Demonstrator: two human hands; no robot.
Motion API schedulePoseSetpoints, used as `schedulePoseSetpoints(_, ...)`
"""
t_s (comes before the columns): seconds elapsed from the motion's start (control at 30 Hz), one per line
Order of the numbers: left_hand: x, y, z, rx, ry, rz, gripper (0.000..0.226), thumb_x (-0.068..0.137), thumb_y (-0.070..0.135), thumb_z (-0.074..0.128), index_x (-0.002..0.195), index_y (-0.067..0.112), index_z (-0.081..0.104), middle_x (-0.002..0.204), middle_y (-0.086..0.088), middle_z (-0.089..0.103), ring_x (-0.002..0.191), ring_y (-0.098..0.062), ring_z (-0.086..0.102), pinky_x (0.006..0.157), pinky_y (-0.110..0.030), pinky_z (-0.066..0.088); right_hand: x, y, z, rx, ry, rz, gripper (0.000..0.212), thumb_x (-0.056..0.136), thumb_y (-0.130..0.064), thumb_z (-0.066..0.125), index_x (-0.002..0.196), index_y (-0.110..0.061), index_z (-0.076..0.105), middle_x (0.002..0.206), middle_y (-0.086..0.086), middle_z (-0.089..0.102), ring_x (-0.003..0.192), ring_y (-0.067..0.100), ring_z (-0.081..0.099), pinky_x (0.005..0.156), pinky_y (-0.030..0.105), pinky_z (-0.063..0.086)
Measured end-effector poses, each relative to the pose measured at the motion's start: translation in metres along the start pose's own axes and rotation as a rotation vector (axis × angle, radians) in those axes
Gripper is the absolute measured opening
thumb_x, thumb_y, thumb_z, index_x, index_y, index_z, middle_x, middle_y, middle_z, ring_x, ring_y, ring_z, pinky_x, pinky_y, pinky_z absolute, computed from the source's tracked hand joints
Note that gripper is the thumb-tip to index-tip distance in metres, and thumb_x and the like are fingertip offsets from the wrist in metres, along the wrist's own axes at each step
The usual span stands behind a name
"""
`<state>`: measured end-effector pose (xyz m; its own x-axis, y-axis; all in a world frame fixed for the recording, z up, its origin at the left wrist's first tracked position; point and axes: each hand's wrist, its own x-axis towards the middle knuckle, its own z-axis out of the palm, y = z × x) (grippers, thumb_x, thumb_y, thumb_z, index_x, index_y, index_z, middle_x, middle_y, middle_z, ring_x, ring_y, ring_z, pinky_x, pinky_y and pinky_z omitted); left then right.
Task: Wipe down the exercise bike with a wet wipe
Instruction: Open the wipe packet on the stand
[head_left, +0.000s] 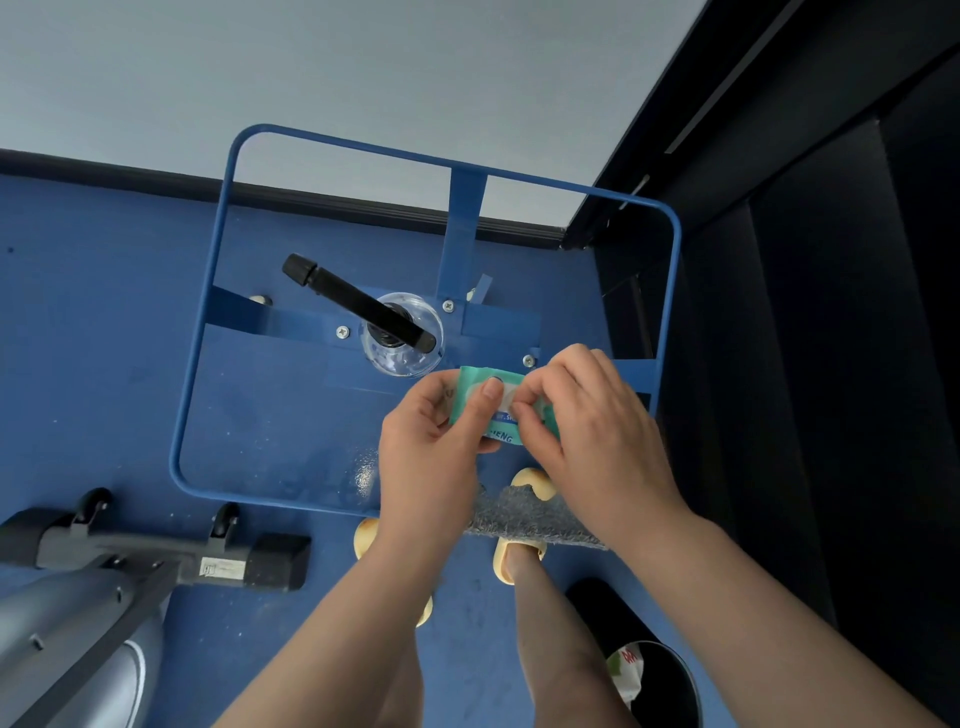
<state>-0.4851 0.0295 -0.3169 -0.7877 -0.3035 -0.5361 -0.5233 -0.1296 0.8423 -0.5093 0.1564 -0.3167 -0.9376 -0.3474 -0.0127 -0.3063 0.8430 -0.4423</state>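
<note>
Forearms: both reach in from the bottom, bare, meeting over the blue frame's near right corner.
Exercise bike: grey, smooth, hard shell, bottom left, well apart.
Blue frame: thin rounded tubing.
Left hand: curled round the wipe pack, soft, glossy teal film.
Right hand: fingers pinching the white seal flap.
Technique: brace the pack, peel slowly, draw one wipe.

Teal wipes pack with a white and blue label, blue table frame, blue floor, grey bike base, pale yellow slippers, black bin near right.
</note>
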Motion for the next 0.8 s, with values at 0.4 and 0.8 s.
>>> schedulePoseSetpoints(0.4, -0.004, 0.002, -0.003, -0.049, -0.019, 0.0, 0.013, 0.088, 0.02, 0.062, 0.092, 0.009, 0.066, 0.08, -0.001, 0.071, 0.074, -0.013, 0.069, 0.062, -0.026, 0.057, -0.001, 0.006, -0.007, 0.171, 0.003, -0.02, 0.011, 0.085, -0.024, 0.067, 0.084, -0.013, 0.064, 0.085, -0.001, 0.055, 0.077, 0.014, 0.059, 0.056, 0.023, 0.05)
schedulePoseSetpoints(0.8, -0.004, 0.003, -0.017, 0.138, -0.386, 0.153, 0.037, 0.09, 0.016, 0.06, 0.122, 0.031, 0.053, 0.116, 0.002, 0.055, 0.097, -0.017, 0.061, 0.073, -0.037, 0.058, 0.002, 0.004, -0.011, 0.202, -0.097, 0.027, 0.012, 0.088, -0.022, 0.058, 0.085, -0.013, 0.051, 0.09, -0.002, 0.045, 0.07, 0.017, 0.055, 0.051, 0.033, 0.048)
